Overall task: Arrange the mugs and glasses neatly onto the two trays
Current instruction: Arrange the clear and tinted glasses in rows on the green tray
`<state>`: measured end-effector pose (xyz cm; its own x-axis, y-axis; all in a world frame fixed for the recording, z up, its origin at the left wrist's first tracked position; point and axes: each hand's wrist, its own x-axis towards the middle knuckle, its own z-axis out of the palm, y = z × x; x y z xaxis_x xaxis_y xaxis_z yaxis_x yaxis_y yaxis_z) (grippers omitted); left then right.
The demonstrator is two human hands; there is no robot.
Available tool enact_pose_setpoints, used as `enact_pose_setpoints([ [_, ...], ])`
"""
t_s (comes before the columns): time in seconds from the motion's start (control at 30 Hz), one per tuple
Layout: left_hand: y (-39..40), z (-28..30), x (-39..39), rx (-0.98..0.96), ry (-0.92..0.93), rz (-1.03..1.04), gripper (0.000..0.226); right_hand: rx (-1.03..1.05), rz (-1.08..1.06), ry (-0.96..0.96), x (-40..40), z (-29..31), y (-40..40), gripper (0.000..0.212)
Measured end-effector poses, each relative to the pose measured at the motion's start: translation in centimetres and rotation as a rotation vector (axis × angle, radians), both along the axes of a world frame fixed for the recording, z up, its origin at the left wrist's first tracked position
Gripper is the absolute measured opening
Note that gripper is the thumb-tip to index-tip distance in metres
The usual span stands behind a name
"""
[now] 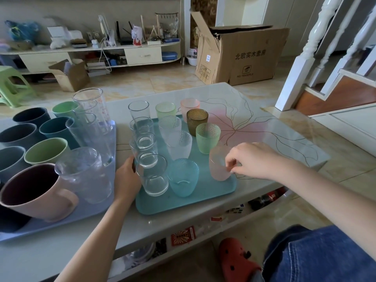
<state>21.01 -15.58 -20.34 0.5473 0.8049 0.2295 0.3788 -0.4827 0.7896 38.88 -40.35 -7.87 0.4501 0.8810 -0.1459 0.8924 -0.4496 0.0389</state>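
A teal tray (195, 202) holds several glasses: clear ones in its left column, textured clear, green (207, 137), amber (197, 121) and teal (183, 177) ones beside them. My right hand (250, 161) pinches the rim of a frosted pink glass (218, 169) standing at the tray's near right corner. My left hand (127, 180) rests against the tray's left edge, fingers curled beside the nearest clear glass (153, 176). To the left, a lilac tray (61, 220) carries several mugs, a pink mug (36, 192) nearest, and tall clear glasses.
Both trays stand on a glass-topped low table (264, 127) with a shelf of small items beneath. A cardboard box (240, 53), a cluttered shelf unit and a green stool (12, 86) stand beyond. White stair posts rise at right. My knee and red shoe are below the table's edge.
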Motion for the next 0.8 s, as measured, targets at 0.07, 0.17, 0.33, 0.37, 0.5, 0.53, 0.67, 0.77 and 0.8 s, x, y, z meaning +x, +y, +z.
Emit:
enact_pose_setpoints([
  [0.07, -0.2, 0.2, 0.0, -0.011, -0.004, -0.001, 0.048, 0.011, -0.034, 0.161, 0.3, 0.4, -0.3, 0.016],
  [0.17, -0.3, 0.3, -0.1, -0.013, -0.005, -0.009, 0.050, 0.289, -0.156, 0.569, 2.2, 1.8, -1.1, 0.024],
  [0.33, -0.4, 0.4, -0.3, -0.016, 0.005, -0.002, 0.056, 0.214, -0.570, 0.676, 6.7, -2.3, -2.5, 0.020],
  [0.37, -0.3, 0.4, -0.3, -0.011, 0.008, 0.003, 0.055, 0.132, -0.584, 0.730, 6.6, -3.9, -2.2, 0.020],
  [0.5, 0.1, 0.2, -0.1, -0.014, 0.004, 0.000, 0.042, 0.196, -0.581, 0.777, 5.9, -7.3, 0.4, 0.031],
  [0.53, 0.3, 0.0, 0.0, -0.018, 0.011, -0.002, 0.039, 0.198, -0.566, 0.758, 6.0, -7.6, 0.9, 0.031],
  [0.67, 1.5, -0.8, 0.1, -0.042, 0.010, -0.074, 0.034, 0.162, -0.444, 0.785, 7.2, -8.1, 2.0, 0.033],
  [0.77, 1.9, -0.8, 0.5, -0.065, -0.048, -0.130, 0.049, 0.082, -0.340, 0.821, 7.9, -8.0, 2.8, 0.030],
  [0.8, 2.1, -0.8, 0.7, -0.075, -0.066, -0.127, 0.052, 0.080, -0.289, 0.817, 8.0, -8.0, 3.1, 0.029],
])
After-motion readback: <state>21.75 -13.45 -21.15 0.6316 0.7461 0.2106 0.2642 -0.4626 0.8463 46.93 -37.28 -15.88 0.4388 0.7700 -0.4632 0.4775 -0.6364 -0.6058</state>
